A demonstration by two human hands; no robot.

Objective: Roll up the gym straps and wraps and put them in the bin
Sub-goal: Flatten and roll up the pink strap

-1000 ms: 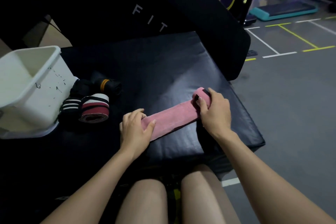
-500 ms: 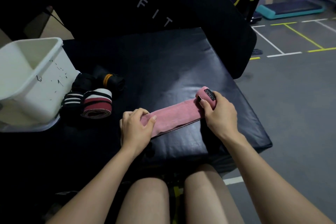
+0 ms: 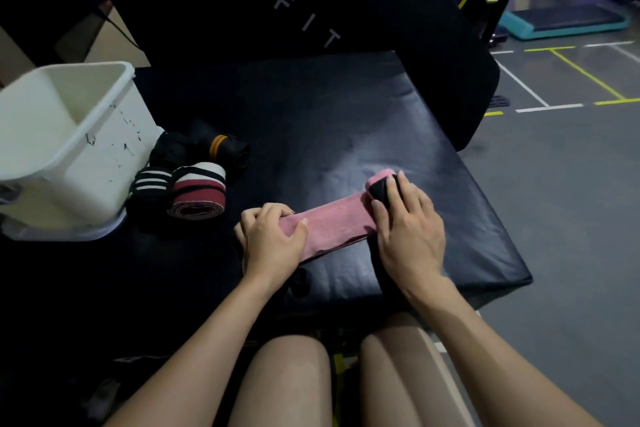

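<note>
Both hands on a pink wrap, part rolled, near the desk's front edge.
Head view: the left hand (image 3: pixel 272 242) pinches the pink wrap (image 3: pixel 329 222) at its flat end; the right hand (image 3: pixel 408 232) curls over the rolled end. The white bin (image 3: pixel 104 149) stands at the desk (image 3: pixel 346 121) left edge, with rolled wraps (image 3: pixel 195 192) just beside it.
</note>
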